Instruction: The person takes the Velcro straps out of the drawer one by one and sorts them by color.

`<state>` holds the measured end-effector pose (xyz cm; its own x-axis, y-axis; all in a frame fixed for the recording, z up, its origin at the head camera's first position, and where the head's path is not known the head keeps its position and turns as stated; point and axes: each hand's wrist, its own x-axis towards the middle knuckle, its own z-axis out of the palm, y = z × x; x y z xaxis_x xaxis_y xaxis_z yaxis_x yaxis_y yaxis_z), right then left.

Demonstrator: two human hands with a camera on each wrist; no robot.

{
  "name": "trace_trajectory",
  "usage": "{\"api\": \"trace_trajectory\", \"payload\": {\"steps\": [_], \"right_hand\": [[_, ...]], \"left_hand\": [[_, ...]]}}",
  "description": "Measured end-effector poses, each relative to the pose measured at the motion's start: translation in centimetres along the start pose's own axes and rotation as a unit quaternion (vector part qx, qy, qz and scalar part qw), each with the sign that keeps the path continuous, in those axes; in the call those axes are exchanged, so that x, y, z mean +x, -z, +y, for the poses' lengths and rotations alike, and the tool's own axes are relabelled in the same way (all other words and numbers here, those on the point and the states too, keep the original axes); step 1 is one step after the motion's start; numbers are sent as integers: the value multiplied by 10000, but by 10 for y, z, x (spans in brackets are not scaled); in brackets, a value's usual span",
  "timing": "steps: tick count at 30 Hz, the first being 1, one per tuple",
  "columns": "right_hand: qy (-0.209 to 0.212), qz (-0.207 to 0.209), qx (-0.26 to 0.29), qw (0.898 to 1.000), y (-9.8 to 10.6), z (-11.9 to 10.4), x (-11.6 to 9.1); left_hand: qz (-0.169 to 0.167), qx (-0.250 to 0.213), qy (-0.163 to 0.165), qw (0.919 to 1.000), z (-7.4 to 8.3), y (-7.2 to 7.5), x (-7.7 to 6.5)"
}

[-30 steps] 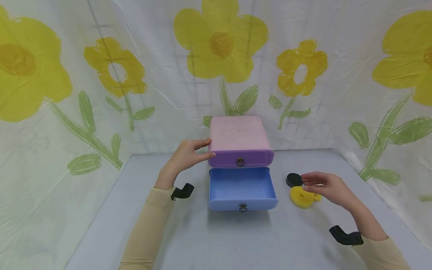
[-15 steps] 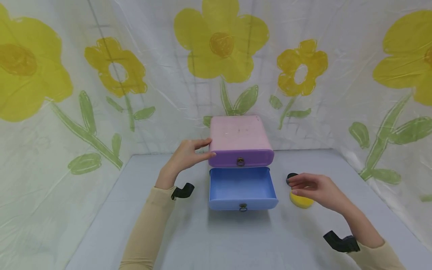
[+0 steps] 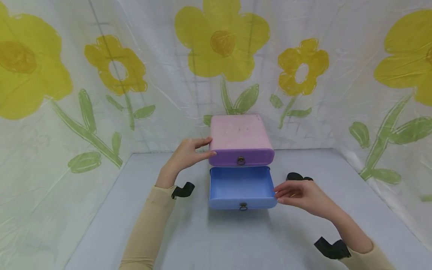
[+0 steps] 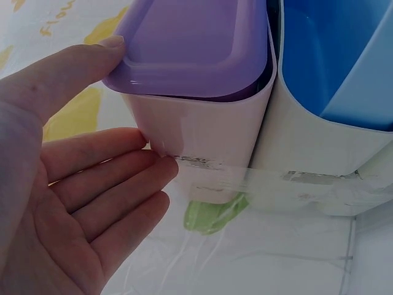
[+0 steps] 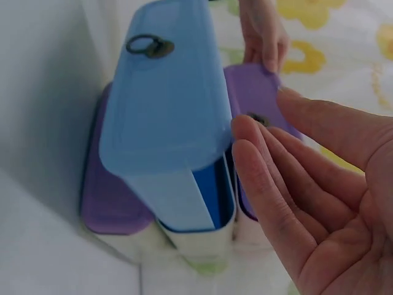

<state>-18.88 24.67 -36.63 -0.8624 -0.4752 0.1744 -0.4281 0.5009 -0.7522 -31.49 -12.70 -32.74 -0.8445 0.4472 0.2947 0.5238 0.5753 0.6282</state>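
A small cabinet with a pink top [image 3: 239, 131] stands at the back middle of the table. Its purple upper drawer [image 3: 224, 159] is nearly flush, while the blue drawer [image 3: 225, 204] below is pulled out and holds nothing. My left hand [image 3: 183, 157] rests on the cabinet's left side, thumb on the purple front's edge and fairly straight fingers along the pink side [image 4: 202, 129]. Fingertips of my right hand [image 3: 303, 195] are right at the blue drawer's front right corner. In the right wrist view, those fingers are loosely bent, with nothing between them.
Beyond my right hand lie a black disc [image 3: 294, 176] and a smaller black piece [image 3: 308, 179]. Another purple drawer [image 5: 113, 196] forms the bottom level in the right wrist view. A flower-painted white sheet [image 3: 162, 75] hangs right behind the cabinet.
My right hand has moved left from above the yellow and black buttons to the blue drawer's corner, now covering most of the yellow ones. My left hand has stayed in place.
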Motion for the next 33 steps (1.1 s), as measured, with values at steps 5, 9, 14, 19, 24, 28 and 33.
{"api": "trace_trajectory", "payload": {"steps": [5,9,14,19,24,28,33], "right_hand": [[180,-241,148,9994,-12,-1,1],[79,-398,177,9990,-21,-1,3],[17,-591,96,9982,-35,-1,5],[95,-836,121,9964,-48,-1,6],[-9,-996,108,9950,-59,1,8],[-141,-1022,209,9944,-68,4,11],[-388,-895,370,9945,-78,5,16]], "left_hand": [[-7,-17,-3,10000,0,0,0],[-3,-25,20,10000,0,0,0],[5,-33,31,10000,0,-1,1],[0,-85,56,9999,1,0,0],[19,-62,45,10000,1,0,0],[39,-54,-37,10000,0,0,0],[57,-55,-51,10000,0,-1,-1]]}}
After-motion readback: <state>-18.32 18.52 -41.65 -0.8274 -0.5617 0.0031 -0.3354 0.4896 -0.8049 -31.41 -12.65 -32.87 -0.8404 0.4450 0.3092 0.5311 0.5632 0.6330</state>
